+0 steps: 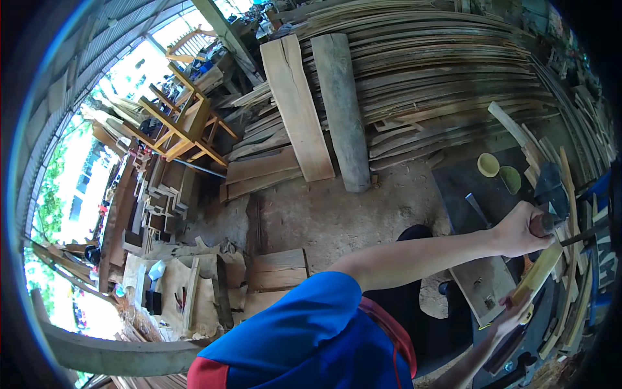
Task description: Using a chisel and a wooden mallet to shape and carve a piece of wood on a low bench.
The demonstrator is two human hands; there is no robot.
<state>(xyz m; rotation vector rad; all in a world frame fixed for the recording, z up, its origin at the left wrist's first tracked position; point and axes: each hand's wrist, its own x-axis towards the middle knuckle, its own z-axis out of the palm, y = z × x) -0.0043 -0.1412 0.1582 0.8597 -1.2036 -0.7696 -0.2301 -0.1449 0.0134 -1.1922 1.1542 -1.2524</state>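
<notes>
Out to the right, my left hand [521,230] is closed around a brown, rounded wooden handle [541,225]. A dark bar [586,233] shows just beyond the fist; I cannot tell whether it joins the handle. Below, my right hand [516,312] grips the near end of a pale yellowish wood piece [543,267], which slants up toward the left fist. Something small and yellow [529,315] shows beside the right fingers, too small to name. Both hands are over a dark work surface [457,188]. Near the left wrist lies a flat metal blade [476,206].
A cream bowl [488,165] and a green bowl [510,179] sit on the work surface's far part. Wood strips [569,194] crowd its right edge. Two wide planks [297,107] lean on stacked lumber [440,71]. A wooden chair [184,123] stands far left.
</notes>
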